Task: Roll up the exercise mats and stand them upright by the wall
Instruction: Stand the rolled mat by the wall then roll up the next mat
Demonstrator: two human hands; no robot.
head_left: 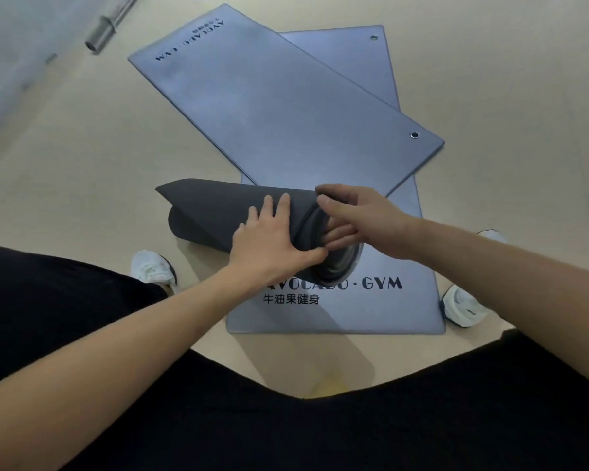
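Observation:
A dark grey rolled mat (211,215) lies on its side across the near part of a flat blue-grey mat (371,311) printed "AVOCADO · GYM". My left hand (272,239) lies flat on top of the roll near its right end, fingers straight. My right hand (351,215) is at the roll's open spiral end, thumb over the outer edge and fingers curled into the layers. A second flat blue-grey mat (269,107) lies diagonally over the far part of the first one, with an eyelet at its right corner.
The beige floor (82,164) surrounds the mats. A metal barbell end (99,32) lies at the upper left beside a pale wall base. My white shoes (152,266) (463,305) stand either side of the near mat; my black-clad legs fill the bottom.

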